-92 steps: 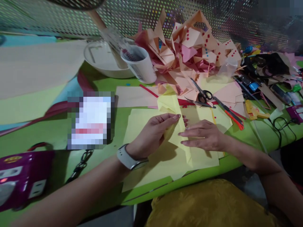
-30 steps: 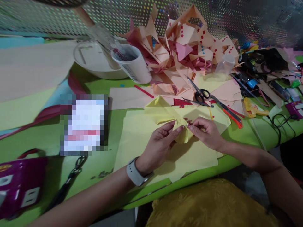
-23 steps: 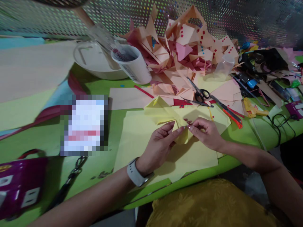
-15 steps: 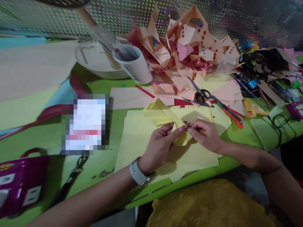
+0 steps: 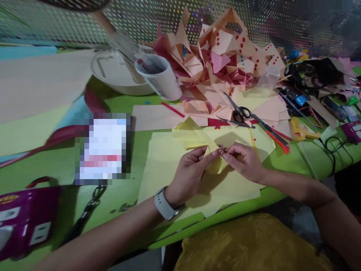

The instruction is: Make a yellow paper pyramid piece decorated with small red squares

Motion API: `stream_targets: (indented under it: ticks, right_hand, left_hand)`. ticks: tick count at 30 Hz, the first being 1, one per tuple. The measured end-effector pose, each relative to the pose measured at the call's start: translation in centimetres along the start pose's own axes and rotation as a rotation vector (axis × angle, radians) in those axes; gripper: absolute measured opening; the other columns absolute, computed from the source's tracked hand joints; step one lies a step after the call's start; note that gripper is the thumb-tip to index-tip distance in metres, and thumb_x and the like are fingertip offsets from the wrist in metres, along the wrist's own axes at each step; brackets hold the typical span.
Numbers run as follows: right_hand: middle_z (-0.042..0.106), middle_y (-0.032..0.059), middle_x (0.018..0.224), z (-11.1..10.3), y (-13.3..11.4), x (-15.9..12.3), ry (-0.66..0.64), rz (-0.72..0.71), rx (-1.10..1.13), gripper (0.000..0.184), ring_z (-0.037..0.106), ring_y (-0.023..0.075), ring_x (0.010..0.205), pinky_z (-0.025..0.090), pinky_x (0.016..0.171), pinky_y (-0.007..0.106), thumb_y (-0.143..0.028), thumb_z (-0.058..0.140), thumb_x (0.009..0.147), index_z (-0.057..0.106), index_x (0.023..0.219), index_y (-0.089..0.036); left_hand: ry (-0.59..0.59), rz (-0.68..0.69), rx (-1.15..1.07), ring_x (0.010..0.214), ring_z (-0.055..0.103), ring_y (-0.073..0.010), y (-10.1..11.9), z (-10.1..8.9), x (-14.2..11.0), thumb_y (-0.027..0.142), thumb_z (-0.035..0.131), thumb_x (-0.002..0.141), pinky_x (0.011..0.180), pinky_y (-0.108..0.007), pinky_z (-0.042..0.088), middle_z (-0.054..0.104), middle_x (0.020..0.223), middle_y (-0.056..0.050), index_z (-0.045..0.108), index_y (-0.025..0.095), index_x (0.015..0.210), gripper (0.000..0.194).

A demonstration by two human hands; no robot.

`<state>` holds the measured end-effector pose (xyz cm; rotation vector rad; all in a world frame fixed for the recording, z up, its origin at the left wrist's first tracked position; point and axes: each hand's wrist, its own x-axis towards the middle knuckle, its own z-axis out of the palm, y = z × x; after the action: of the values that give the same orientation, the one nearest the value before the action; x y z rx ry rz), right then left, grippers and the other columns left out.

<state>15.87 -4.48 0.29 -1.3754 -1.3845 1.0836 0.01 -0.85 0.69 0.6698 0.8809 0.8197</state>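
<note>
Both my hands meet over yellow sheets of paper lying near the table's front edge. My left hand, with a pale watch strap at its wrist, pinches a folded piece of yellow paper between thumb and fingers. Opposite it, my right hand has thumb and forefinger pressed together at the right edge of that same folded paper. The fingertips of the two hands almost touch, and they hide the spot being pinched.
Beyond the sheets lie scissors, an orange-handled utility knife and a yellow glue gun. A heap of cut pink and peach paper rises behind. Leftward are a white cup, a phone and a purple box.
Almost nothing differs. Both hands keep their pinch on the folded yellow paper, and the view has shifted very slightly.
</note>
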Motion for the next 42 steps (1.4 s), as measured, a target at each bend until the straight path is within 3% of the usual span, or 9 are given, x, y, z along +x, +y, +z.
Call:
stream_targets:
  ticks: [5,10,16,24,30,36,42]
  right_hand:
    - [0.052,-0.0048,0.066,-0.23,0.03,-0.07,-0.093,0.186,0.115,0.036,0.045,0.0071,0.054,0.037,0.048,0.021,-0.050,0.071,0.078,0.053,0.079,-0.019]
    - [0.054,-0.0035,0.056,-0.10,0.21,-0.01,-0.240,0.217,0.150,0.042,0.051,0.0074,0.048,0.043,0.046,0.021,-0.056,0.064,0.083,0.056,0.068,-0.017]
    - [0.062,-0.0030,0.061,0.00,0.05,0.41,-0.261,0.277,0.234,0.047,0.056,0.0066,0.049,0.047,0.048,0.020,-0.061,0.070,0.076,0.055,0.069,-0.018]
    - [0.070,0.0024,0.064,-0.32,0.19,0.73,-0.284,0.348,0.271,0.048,0.068,0.0120,0.058,0.045,0.047,0.019,-0.062,0.073,0.072,0.059,0.067,-0.016]
    - [0.064,-0.0027,0.054,-0.64,-0.14,0.73,-0.308,0.404,0.266,0.046,0.062,0.0077,0.048,0.040,0.042,0.016,-0.062,0.068,0.078,0.061,0.072,-0.016]
    - [0.071,0.0017,0.062,-0.63,0.10,0.63,-0.299,0.327,0.238,0.043,0.059,0.0065,0.046,0.040,0.042,0.018,-0.059,0.067,0.081,0.064,0.077,-0.016]
    - [0.070,0.0012,0.063,-0.59,0.49,0.58,-0.283,0.402,0.303,0.048,0.067,0.0096,0.053,0.049,0.048,0.019,-0.062,0.070,0.075,0.058,0.070,-0.016]
  left_hand:
    - [0.036,0.043,0.042,0.065,0.066,-0.0141,0.68,0.19,-0.11,0.034,0.090,0.062,0.062,-0.022,0.052,0.078,0.077,-0.004,0.076,0.018,0.074,0.024]
    - [0.020,0.014,0.029,0.066,0.067,-0.0154,0.78,0.09,-0.03,0.034,0.090,0.061,0.060,-0.023,0.052,0.078,0.080,-0.005,0.077,0.017,0.078,0.027]
    - [0.006,0.000,0.017,0.067,0.066,-0.0143,0.58,-0.34,0.34,0.034,0.086,0.066,0.062,-0.023,0.054,0.077,0.082,-0.005,0.078,0.018,0.085,0.026]
    - [0.047,0.028,0.065,0.066,0.064,-0.0128,0.77,-0.10,0.42,0.035,0.089,0.061,0.058,-0.020,0.051,0.078,0.085,-0.004,0.080,0.019,0.080,0.026]
    - [0.058,0.062,0.072,0.076,0.068,-0.0168,0.21,-0.17,0.60,0.039,0.090,0.060,0.069,-0.026,0.054,0.079,0.086,-0.005,0.079,0.020,0.078,0.028]
    - [0.036,0.034,0.070,0.068,0.066,-0.0147,0.63,-0.02,0.52,0.037,0.089,0.059,0.064,-0.024,0.053,0.078,0.082,-0.005,0.079,0.018,0.080,0.030]
    - [0.057,0.063,0.058,0.066,0.064,-0.0129,0.73,0.21,0.49,0.036,0.089,0.060,0.061,-0.022,0.051,0.077,0.081,-0.003,0.080,0.018,0.081,0.029]
